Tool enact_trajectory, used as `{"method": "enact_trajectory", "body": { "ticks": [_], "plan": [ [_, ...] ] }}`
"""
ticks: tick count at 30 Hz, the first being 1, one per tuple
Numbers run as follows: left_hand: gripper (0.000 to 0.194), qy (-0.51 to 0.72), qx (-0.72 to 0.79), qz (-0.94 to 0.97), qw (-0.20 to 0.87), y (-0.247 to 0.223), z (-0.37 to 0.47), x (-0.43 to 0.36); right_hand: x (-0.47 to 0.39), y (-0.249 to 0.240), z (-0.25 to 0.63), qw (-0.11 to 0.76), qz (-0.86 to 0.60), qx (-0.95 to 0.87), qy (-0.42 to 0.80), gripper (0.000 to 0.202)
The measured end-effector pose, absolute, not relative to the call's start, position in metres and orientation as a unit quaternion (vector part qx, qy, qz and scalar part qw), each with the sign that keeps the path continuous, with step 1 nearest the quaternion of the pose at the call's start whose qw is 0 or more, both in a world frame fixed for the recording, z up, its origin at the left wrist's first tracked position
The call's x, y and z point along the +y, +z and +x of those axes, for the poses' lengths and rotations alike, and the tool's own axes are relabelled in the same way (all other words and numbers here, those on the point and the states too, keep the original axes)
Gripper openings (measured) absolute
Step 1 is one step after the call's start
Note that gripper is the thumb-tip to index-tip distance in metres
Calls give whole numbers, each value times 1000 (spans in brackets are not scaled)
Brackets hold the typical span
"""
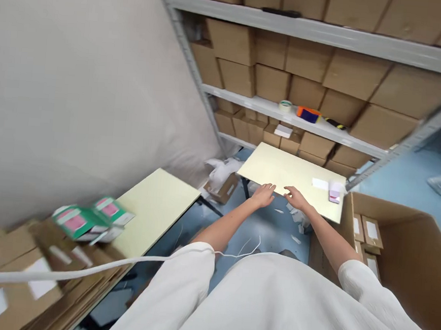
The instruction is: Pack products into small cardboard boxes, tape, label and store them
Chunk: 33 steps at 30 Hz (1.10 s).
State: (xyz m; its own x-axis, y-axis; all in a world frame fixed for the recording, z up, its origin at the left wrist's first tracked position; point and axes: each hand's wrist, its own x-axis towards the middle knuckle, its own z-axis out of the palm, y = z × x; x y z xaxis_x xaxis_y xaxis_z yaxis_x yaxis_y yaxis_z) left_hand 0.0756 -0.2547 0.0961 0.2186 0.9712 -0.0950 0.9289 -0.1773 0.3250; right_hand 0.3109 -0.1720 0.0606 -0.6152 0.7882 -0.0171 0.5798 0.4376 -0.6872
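Observation:
Both hands reach forward to the near edge of a pale yellow table. My left hand has its fingers loosely stretched, with nothing seen in them. A short gap to its right, my right hand is slightly bent, thumb and fingers apart, also without anything visible in it. Whether the fingertips touch the tabletop I cannot tell. On the table's right side lie a white paper slip and a phone-like object with a pinkish-white face.
Shelves full of cardboard boxes stand ahead, with a tape roll on one. A large open carton at right holds small boxes. Left, another table bears green packets and flat cardboard. A white cable crosses in front.

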Motion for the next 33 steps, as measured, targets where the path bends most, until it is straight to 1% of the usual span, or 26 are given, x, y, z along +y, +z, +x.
{"method": "enact_trajectory", "body": {
  "ticks": [5,10,15,19,23,27,33],
  "plan": [
    [61,83,715,675,164,81,-3,-316,-171,52,207,81,-304,-882,350,42],
    [61,98,813,547,173,76,-58,-382,-175,44,107,21,-174,-923,342,43],
    [62,122,886,418,158,83,-89,-452,-196,41,15,-17,-36,-937,346,44],
    [60,128,926,325,143,86,-96,-498,-231,40,-37,-55,45,-927,368,43],
    [60,137,943,268,144,85,-95,-532,-267,38,-66,-86,94,-920,370,42],
    [61,145,948,242,150,82,-105,-552,-294,39,-90,-96,124,-918,363,42],
    [64,154,943,260,140,79,-155,-573,-320,49,-130,-86,99,-927,352,41]
  ]
}}
